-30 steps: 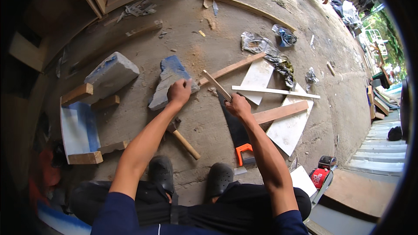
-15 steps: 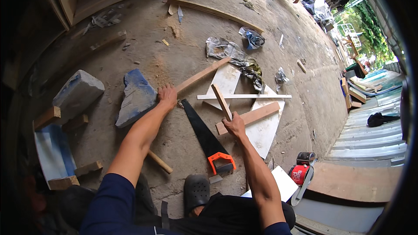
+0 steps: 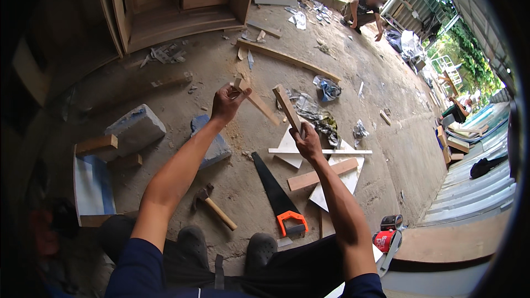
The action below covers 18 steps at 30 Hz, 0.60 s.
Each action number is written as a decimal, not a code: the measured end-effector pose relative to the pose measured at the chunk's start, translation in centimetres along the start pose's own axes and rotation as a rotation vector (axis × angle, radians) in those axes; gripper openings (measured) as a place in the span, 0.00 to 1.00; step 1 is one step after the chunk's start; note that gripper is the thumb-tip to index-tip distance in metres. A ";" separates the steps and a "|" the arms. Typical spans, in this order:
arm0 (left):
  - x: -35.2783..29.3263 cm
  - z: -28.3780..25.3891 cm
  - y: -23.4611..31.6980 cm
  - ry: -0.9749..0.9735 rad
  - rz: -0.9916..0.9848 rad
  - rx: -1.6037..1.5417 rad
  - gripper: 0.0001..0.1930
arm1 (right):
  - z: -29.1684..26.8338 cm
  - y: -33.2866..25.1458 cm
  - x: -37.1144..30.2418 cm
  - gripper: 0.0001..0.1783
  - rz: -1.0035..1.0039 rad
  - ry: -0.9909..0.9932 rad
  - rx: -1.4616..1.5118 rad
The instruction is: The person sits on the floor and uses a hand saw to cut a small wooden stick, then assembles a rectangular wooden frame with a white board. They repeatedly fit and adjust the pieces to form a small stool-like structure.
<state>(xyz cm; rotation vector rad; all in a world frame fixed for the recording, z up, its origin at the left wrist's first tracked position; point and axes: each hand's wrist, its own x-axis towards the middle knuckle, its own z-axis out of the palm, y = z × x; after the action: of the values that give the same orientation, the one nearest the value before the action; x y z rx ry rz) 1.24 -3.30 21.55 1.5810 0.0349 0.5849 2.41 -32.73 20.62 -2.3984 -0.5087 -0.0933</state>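
Note:
My left hand (image 3: pixel 227 105) is closed around one end of a long wooden strip (image 3: pixel 263 107), held up above a blue-stained concrete block (image 3: pixel 215 152). In my right hand (image 3: pixel 309 143) is a shorter wooden strip (image 3: pixel 286 107), gripped near its lower end and slanting up to the left. Below the hands a handsaw (image 3: pixel 270 186) with an orange and black handle lies on the floor. Left of the saw rests a hammer (image 3: pixel 220 212) with a wooden handle. Under and beside my right forearm are a flat wooden piece (image 3: pixel 316 176), a thin white strip (image 3: pixel 326 151) and white boards (image 3: pixel 326 194).
Another concrete block (image 3: pixel 138 127) stands at the left, near a white and blue panel with wooden blocks (image 3: pixel 94 182). A wooden cabinet (image 3: pixel 182 27) is at the far left. Beyond my hands lie a long plank (image 3: pixel 292 59) and crumpled plastic (image 3: pixel 328 89). A person (image 3: pixel 364 11) crouches far off.
My left hand has lifted the long strip from beside the concrete block, and its far end now points toward me. My right hand has risen with the short strip. The view has tilted up.

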 end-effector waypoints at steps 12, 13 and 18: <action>-4.5 -2.4 5.9 -0.048 0.010 -0.064 0.23 | 1.2 -12.5 -1.5 0.23 -0.056 -0.170 0.124; -4.9 -2.4 6.0 -0.042 -0.002 -0.108 0.24 | 1.6 -12.9 -1.8 0.24 -0.048 -0.168 0.137; -5.5 -1.3 7.0 -0.016 -0.084 -0.153 0.21 | 4.6 -12.6 -3.2 0.23 -0.130 -0.069 0.211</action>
<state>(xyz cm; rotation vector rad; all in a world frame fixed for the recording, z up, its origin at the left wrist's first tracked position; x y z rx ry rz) -6.31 -4.92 26.21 1.4288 0.0437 0.4973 -5.74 -22.12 24.14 -2.1677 -0.6721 -0.0133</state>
